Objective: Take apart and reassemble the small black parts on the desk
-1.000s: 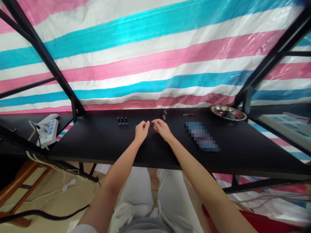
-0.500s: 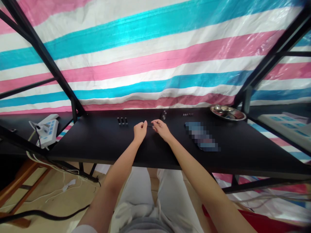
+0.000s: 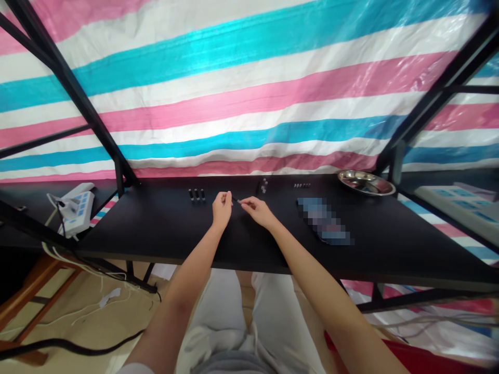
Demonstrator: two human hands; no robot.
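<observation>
Over the middle of the black table, my left hand [image 3: 222, 209] and my right hand [image 3: 255, 209] hold a thin dark stick-like piece [image 3: 235, 199] between them. Its left end is pinched by my left thumb and fingers. My right fingertips close on the other end, low over the tabletop. The piece's exact kind is too small to make out. Left of my left hand stand or lie three short black cylinders [image 3: 197, 195] with pale ends. Behind my right hand are several small clear or silvery pieces [image 3: 264, 185] beside a thin dark strip [image 3: 258, 185].
A row of several tiny metallic pieces [image 3: 302, 185] lies to the right. A round steel plate [image 3: 390, 189] sits at the back right corner, and a blurred-out oblong object [image 3: 323, 221] lies nearer. Black frame posts flank the table [image 3: 156, 234]. White power strips [image 3: 80, 213] are at left.
My left hand has shifted slightly left and turned, its fingertips now pinching higher. My right hand has lowered slightly, and more of the dark piece shows between the hands.
</observation>
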